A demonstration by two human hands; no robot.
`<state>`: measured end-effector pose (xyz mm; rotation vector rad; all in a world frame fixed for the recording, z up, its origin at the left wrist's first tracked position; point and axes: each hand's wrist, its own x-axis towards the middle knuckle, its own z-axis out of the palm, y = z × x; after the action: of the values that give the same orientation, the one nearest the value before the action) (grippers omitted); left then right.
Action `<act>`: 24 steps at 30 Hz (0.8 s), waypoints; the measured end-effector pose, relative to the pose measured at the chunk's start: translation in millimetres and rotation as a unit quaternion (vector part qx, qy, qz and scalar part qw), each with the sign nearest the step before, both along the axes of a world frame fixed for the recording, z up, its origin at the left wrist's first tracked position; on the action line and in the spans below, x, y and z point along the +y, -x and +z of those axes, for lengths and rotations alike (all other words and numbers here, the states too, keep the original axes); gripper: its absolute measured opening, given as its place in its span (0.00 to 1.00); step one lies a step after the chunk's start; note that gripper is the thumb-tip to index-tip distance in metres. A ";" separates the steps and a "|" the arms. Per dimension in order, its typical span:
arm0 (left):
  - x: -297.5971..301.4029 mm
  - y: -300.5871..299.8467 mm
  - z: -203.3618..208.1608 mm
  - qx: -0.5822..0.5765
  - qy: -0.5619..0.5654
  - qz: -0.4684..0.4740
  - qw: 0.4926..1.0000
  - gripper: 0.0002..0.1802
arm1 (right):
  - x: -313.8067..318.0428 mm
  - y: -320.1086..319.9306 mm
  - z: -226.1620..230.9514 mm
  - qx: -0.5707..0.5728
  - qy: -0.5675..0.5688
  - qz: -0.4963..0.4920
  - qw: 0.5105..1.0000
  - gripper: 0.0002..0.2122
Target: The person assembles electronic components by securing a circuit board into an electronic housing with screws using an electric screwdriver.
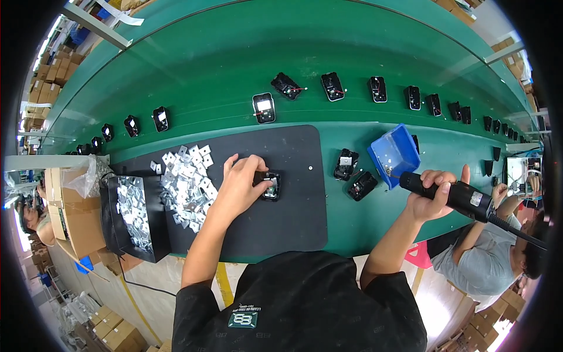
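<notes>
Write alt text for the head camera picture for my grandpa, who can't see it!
A person's left hand touches a small black case on a dark mat, and the right hand grips a black corded tool pointing toward a blue bin. Loose silvery plates lie to the left, and more cases line the green surface beyond.

black housing partly hidden by left hand, black shirt cut off below
</notes>
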<state>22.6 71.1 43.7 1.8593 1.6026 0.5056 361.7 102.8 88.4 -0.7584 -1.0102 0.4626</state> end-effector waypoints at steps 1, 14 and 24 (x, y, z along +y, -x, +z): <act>2.4 0.4 0.1 0.000 0.000 0.001 1.000 0.12 | 0.3 0.0 0.1 0.000 0.000 0.001 1.000 0.28; -24.2 -7.0 -4.5 -0.157 -0.073 0.143 0.974 0.24 | 4.5 0.1 16.9 0.024 -0.048 0.038 0.998 0.29; -34.1 -79.3 28.2 -0.293 -0.124 0.012 0.948 0.16 | -12.8 56.3 37.2 0.167 -0.063 0.279 0.943 0.30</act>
<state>101.9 37.1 71.9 1.6399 1.1937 1.1919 305.4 90.0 125.7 -0.2492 -0.9139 0.9722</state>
